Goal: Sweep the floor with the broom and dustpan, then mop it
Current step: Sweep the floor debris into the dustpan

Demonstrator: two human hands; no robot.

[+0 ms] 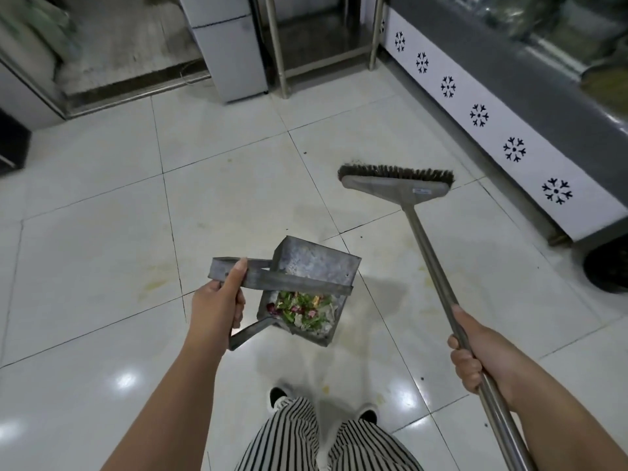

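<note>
1. Our left hand [217, 302] grips the metal dustpan [306, 287] handle; it holds vegetable scraps [302, 311], raised above the tiled floor [102, 232].
2. Our right hand [475, 351] wraps the broom [397, 181] handle, bristles ahead near the white cabinet [492, 124].

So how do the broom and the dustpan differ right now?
The broom has a long straight pole, gripped by the right hand; the dustpan is a short boxy tray, held by its strap handle in the left hand. The dustpan carries swept-up scraps; the broom's bristles carry nothing that shows. The broom reaches toward the floor; the dustpan looks lifted. Both look grey and metallic.
</note>
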